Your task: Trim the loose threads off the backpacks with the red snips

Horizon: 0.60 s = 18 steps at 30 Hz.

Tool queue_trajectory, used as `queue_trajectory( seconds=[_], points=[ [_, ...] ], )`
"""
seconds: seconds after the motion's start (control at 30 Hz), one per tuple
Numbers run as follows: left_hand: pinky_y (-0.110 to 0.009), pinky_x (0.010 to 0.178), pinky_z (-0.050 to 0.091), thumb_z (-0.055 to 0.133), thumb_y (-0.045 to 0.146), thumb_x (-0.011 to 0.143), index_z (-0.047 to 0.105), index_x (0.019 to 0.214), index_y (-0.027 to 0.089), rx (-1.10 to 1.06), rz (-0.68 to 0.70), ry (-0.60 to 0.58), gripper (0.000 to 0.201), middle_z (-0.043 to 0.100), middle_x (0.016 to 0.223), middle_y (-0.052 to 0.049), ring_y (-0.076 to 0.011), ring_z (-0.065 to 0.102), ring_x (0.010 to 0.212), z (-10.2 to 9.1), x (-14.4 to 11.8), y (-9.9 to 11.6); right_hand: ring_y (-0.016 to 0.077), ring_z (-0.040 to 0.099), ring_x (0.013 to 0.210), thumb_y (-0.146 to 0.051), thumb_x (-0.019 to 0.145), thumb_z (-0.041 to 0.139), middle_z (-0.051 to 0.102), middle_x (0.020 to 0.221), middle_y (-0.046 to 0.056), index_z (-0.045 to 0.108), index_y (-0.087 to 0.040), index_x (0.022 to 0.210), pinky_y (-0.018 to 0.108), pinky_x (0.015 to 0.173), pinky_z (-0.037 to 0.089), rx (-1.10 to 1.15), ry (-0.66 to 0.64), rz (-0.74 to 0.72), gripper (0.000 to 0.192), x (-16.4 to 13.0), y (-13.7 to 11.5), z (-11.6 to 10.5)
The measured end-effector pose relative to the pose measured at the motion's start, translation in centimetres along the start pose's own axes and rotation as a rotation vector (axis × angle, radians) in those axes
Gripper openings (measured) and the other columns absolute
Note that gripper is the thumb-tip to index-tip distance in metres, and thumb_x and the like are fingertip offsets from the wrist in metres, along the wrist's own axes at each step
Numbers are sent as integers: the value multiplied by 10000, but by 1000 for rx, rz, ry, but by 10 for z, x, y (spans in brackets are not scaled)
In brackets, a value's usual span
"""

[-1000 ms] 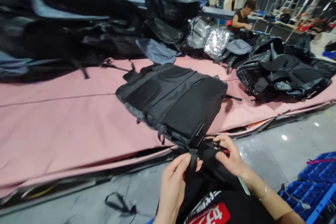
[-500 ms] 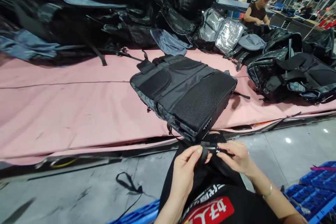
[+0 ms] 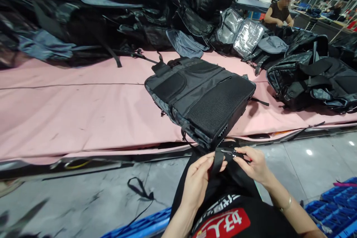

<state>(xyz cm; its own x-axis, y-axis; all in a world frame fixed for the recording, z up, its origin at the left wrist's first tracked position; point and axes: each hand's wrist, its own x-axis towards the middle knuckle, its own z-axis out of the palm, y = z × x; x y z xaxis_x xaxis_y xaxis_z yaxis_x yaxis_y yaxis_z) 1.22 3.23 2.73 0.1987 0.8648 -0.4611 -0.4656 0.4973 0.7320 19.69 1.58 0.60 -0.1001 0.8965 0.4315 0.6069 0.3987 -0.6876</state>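
Note:
A black webbing strap [image 3: 217, 161] is pinched between the thumb and fingers of my left hand [image 3: 198, 174], just in front of my lap. My right hand [image 3: 255, 164] is closed around small thread snips [image 3: 231, 153]; their metal blades point left at the strap, and a bit of red shows by my fingers. Most of the handle is hidden in my grip. Beyond both hands, a black backpack [image 3: 206, 100] lies with its mesh-padded side up, its near corner at the table edge.
Pink cloth covers the table [image 3: 69, 115]. Black bags [image 3: 134, 18] are heaped along its far side, with another backpack [image 3: 315, 78] at the right. A co-worker [image 3: 280, 11] stands beyond. Blue plastic crates [image 3: 334, 208] are at lower right, and a loose black strap [image 3: 141, 189] at lower left.
The snips and right hand have shifted slightly, so the blades and some red now show more clearly at the strap. The whole scene sits a little further right as the view turned.

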Motion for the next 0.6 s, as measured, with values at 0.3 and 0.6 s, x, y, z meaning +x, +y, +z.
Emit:
queue_trajectory(
  seconds=[0.3, 0.6],
  points=[
    [-290, 694, 540, 745, 268, 609, 713, 846, 101, -1, 33, 8, 292, 709, 814, -95, -170, 637, 668, -1, -2, 2, 124, 630, 701, -268, 830, 584, 672, 832, 45, 611, -171, 951, 171, 524, 519, 111, -46, 44, 157, -2, -1, -7],
    [-288, 712, 522, 732, 321, 625, 710, 887, 112, 113, 68, 19, 336, 710, 805, -86, -168, 627, 673, 0, -1, -3, 127, 631, 701, -263, 851, 574, 687, 870, 61, 602, -162, 978, 211, 605, 511, -10, -83, -120, 165, 0, 4, -14]
  ],
)
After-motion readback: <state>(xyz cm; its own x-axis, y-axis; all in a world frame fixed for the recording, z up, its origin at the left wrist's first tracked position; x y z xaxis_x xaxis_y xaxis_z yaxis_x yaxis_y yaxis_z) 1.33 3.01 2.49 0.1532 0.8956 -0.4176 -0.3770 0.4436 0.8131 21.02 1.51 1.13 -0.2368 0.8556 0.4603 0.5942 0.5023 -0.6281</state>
